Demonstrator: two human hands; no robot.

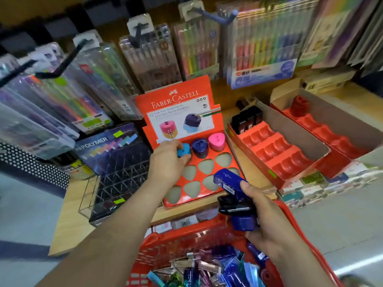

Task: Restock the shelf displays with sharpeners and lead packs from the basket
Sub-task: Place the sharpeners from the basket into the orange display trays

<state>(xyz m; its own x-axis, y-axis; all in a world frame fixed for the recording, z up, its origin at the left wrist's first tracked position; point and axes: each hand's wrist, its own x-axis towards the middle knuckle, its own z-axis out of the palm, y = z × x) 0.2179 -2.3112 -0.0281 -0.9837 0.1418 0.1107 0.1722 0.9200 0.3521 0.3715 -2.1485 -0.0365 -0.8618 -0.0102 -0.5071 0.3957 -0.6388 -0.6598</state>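
Observation:
A red Faber-Castell display tray (pixel 226 151) with triangular slots stands on the shelf. Its back row holds a dark blue sharpener (pixel 199 148) and a pink sharpener (pixel 216 141). My left hand (pixel 167 160) grips a light blue sharpener (pixel 184 150) at the back-left slot. My right hand (pixel 267 216) holds a bunch of dark blue and black sharpeners (pixel 233 191) above the red basket (pixel 165 243). The basket holds several coloured lead packs and sharpeners (pixel 209 268).
A clear Hi-Polymer lead rack (pixel 116 179) sits left of the tray. To the right stand two red tiered display boxes (pixel 275 150), one with black sharpeners (pixel 246 119), one with a red sharpener (pixel 299 105). Pen packs hang on hooks behind.

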